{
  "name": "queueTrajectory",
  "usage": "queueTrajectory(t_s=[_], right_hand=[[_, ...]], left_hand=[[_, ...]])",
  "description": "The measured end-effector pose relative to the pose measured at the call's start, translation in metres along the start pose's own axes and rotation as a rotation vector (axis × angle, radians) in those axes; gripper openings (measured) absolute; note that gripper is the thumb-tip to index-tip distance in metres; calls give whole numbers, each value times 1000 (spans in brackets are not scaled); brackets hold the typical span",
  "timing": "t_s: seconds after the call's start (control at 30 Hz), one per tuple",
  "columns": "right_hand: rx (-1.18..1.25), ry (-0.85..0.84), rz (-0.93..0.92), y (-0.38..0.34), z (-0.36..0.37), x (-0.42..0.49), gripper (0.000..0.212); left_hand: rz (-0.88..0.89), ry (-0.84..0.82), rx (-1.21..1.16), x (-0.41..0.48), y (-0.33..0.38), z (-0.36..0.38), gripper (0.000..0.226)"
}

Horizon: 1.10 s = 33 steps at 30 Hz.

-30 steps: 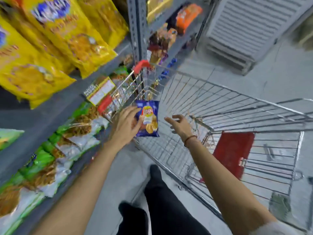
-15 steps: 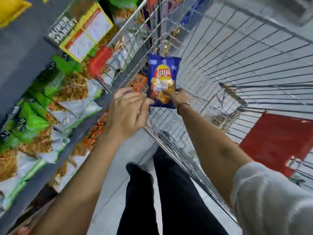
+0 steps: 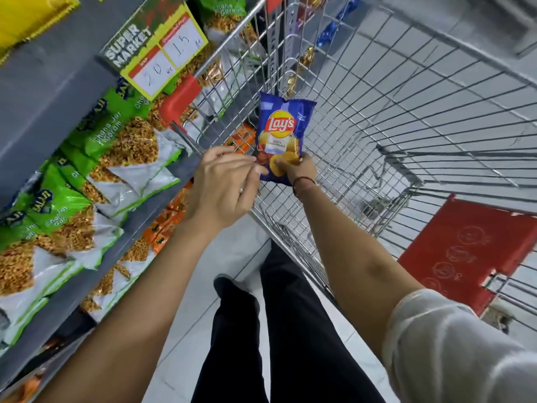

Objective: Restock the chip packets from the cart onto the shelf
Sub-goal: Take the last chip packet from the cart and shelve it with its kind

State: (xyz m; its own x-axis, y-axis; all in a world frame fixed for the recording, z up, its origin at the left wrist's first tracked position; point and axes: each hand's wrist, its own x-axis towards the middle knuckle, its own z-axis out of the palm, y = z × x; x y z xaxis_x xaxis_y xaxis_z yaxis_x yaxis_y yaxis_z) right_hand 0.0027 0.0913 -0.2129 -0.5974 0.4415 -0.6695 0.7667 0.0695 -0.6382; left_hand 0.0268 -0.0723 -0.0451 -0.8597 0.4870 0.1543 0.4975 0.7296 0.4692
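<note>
A blue Lay's chip packet (image 3: 283, 132) is held upright over the near corner of the wire cart (image 3: 406, 112). My right hand (image 3: 299, 170) grips its bottom edge from underneath, thumb on the front. My left hand (image 3: 223, 184) is right beside it, and its thumb and fingertips pinch the packet's lower left corner. No other packets show inside the cart basket. The grey shelf (image 3: 58, 91) runs along the left, close to the cart's side.
Green snack bags (image 3: 110, 135) fill the shelf level beside my left arm, orange packets (image 3: 168, 219) sit below and yellow bags (image 3: 29, 16) above. A price tag (image 3: 159, 50) hangs off the shelf edge. The cart's red seat flap (image 3: 465, 251) is at the right. My legs (image 3: 276, 330) stand between shelf and cart.
One second ago only my left hand held the packet and the right was reaching in. The right hand has since taken hold of its bottom, and the view has tilted down.
</note>
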Motion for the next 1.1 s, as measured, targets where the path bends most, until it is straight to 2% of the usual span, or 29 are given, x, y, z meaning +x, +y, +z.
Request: queueTrajectory(t_s=[0.13, 0.3, 0.5, 0.6, 0.67, 0.77, 0.8, 0.9, 1.03, 1.1], right_hand=[[16, -20, -16, -7, -12, -16, 54], [82, 58, -75, -23, -38, -49, 49], [313, 110, -230, -72, -83, -101, 49], [441, 120, -313, -100, -102, -133, 54], [489, 103, -387, -118, -112, -154, 50], [550, 77, -482, -151, -123, -197, 65], [563, 74, -535, -163, -126, -212, 64], [587, 62, -746, -200, -134, -259, 24], [639, 63, -998, -256, -142, -326, 29], [671, 9, -1104, -283, -141, -362, 26]], left_hand=[[-40, -44, 29, -1, 2, -3, 46], [-62, -114, 57, 0, 4, -7, 47], [2, -187, -2, -7, 9, -33, 42], [-46, -121, -85, -9, 11, -56, 31], [-93, -70, -131, -8, 15, -75, 32], [-134, 1, -270, -5, 23, -119, 39], [-129, 28, -312, -3, 26, -135, 42], [-104, 103, -401, 3, 37, -186, 55], [-53, 316, -525, 2, 58, -275, 72], [5, 408, -605, -5, 72, -325, 75]])
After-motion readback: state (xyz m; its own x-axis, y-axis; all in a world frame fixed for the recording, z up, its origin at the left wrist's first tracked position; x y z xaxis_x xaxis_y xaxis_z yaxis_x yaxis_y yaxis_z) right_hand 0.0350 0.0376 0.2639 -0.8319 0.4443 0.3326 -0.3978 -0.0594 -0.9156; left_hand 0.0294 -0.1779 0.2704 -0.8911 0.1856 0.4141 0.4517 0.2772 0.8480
